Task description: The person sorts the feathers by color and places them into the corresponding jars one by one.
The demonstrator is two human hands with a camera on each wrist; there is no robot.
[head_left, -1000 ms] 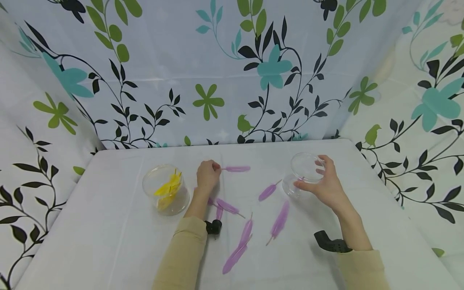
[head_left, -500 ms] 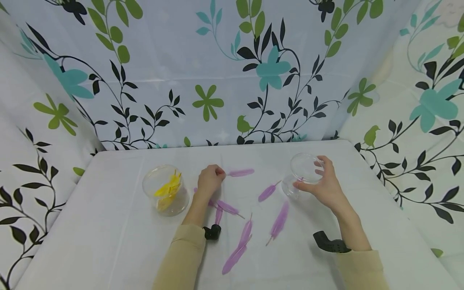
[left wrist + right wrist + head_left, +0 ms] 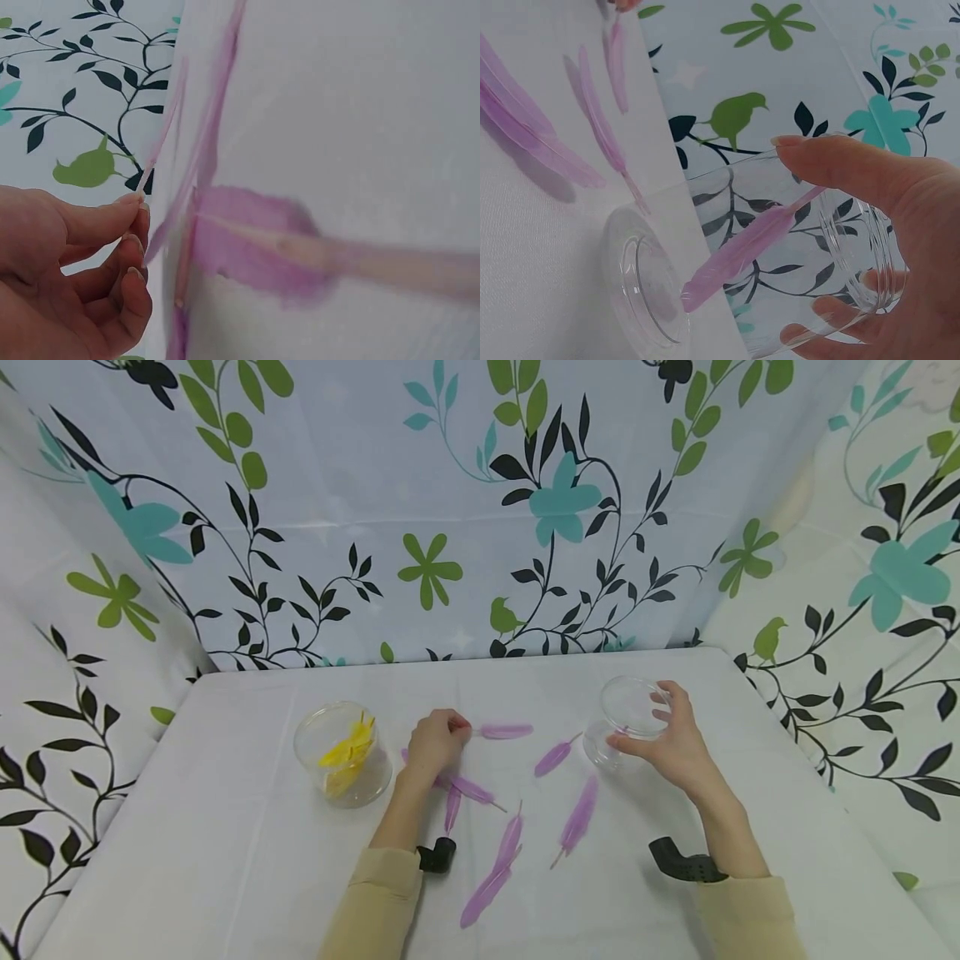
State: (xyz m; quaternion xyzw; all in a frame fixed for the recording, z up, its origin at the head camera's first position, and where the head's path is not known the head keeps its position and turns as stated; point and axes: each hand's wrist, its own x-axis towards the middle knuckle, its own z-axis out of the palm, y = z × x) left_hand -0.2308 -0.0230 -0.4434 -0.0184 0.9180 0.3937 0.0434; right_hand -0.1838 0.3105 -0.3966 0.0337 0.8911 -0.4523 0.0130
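In the head view, my left hand (image 3: 433, 745) pinches the quill of a light purple feather (image 3: 507, 732) between thumb and fingertips. The feather points to the right; the left wrist view shows its thin shaft (image 3: 156, 154) rising from the pinch. My right hand (image 3: 673, 742) grips a clear jar (image 3: 602, 750) near its mouth, thumb on the near side and fingers round the far side. Through the jar wall in the right wrist view, a purple feather (image 3: 739, 251) lies slanted inside, its quill toward the mouth.
A second clear jar (image 3: 306, 745) at the left holds several yellow feathers (image 3: 349, 752). Loose purple feathers lie between the jars, among them one feather (image 3: 580, 817) near the right hand and another (image 3: 553, 760) beside its jar. The white table (image 3: 247, 860) meets a patterned curtain behind.
My left hand has moved slightly right and toward me, carrying the pinched feather with it. The right hand and its jar have stayed in place.
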